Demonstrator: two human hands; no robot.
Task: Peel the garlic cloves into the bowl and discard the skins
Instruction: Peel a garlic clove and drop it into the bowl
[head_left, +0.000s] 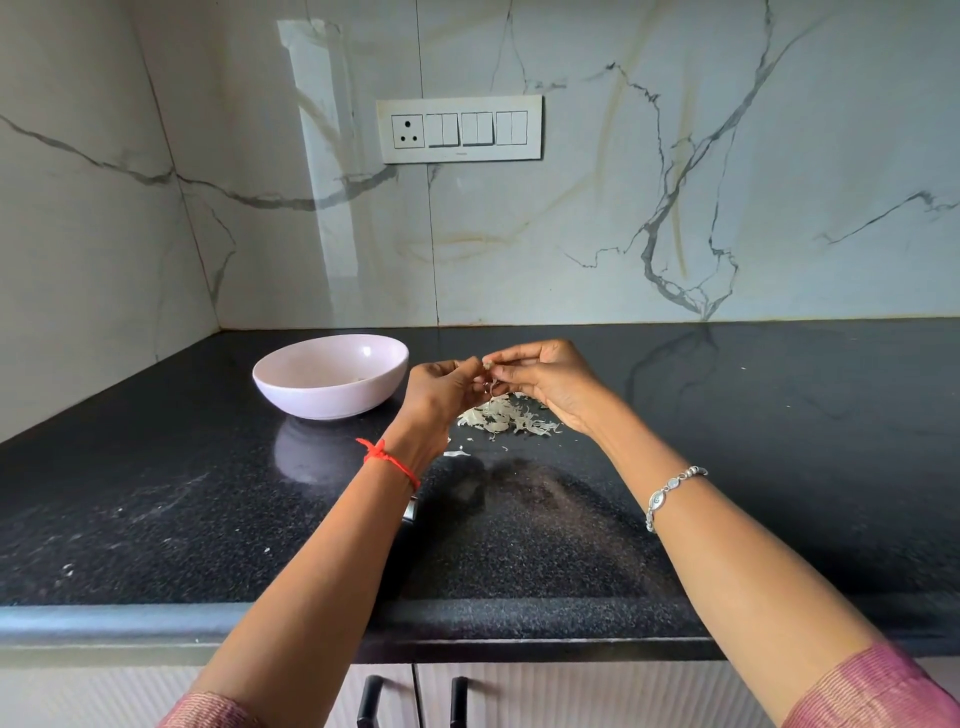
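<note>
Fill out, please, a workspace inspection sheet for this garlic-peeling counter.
Surface: black speckled countertop, glossy, with scattered pale specks.
Job's things: pink bowl upright, left of the hands; garlic clove held above the skins pile.
Clutter: stray skin flakes beside the left wrist.
Grips: left hand and right hand both pinch the garlic clove.
Cables: nothing seen.
Surroundings: marble wall, switch panel, cabinet handles below.
</note>
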